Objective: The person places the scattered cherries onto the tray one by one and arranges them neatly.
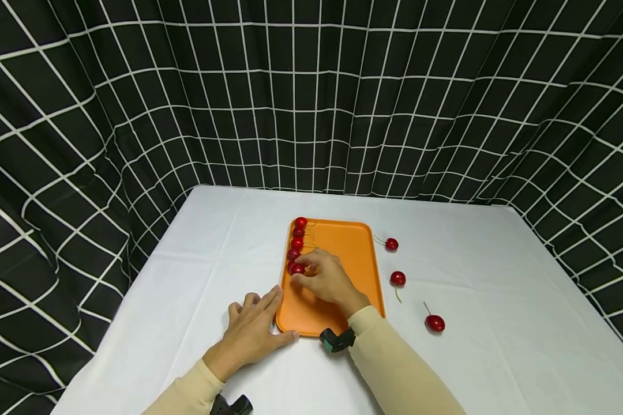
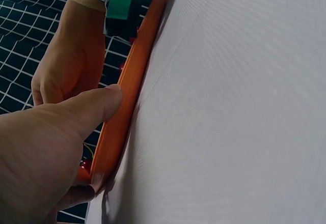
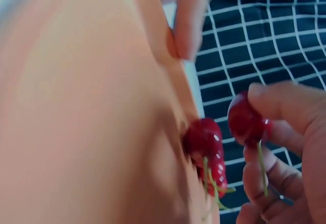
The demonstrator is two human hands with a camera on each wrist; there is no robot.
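An orange tray lies on the white table, with several red cherries in a row along its left edge, stems pointing right. My right hand is over the tray's left side and pinches one cherry between thumb and fingers. That cherry hangs just above the tray at the near end of the row, its green stem downward in the right wrist view. My left hand rests at the tray's near left corner, one finger touching the left side and the thumb against the near rim.
To the right of the tray three loose cherries lie on the cloth: a far one, a middle one and a near one. A black curtain with a white grid surrounds the table at the back and sides.
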